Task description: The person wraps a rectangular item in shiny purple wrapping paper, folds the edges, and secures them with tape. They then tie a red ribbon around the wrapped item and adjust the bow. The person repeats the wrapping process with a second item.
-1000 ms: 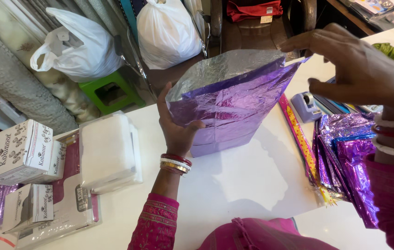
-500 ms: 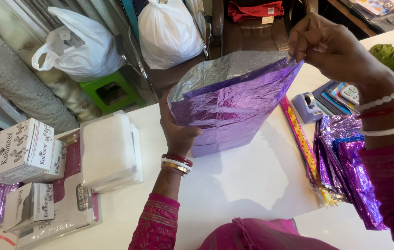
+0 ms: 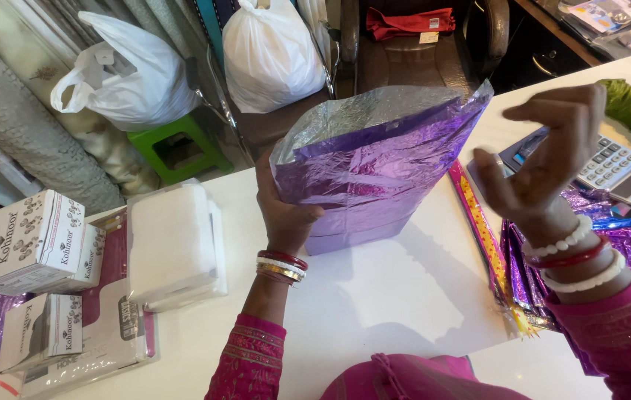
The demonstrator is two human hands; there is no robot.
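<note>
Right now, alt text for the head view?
A person's left hand steadies an upright purple foil-wrapped package on a white table, while the right hand is raised beside it, empty. White boxes sit left; purple foil sheets lie right.

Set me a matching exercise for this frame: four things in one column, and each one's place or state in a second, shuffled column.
Things:
1. purple foil package
2. left hand
3. right hand
4. calculator

Places or states:
A. raised, open, holding nothing
B. on the table's right side, behind the right hand
C. stands upright on the white table
D. in a grip on the package's left edge

Pairs: 1-C, 2-D, 3-A, 4-B
</note>
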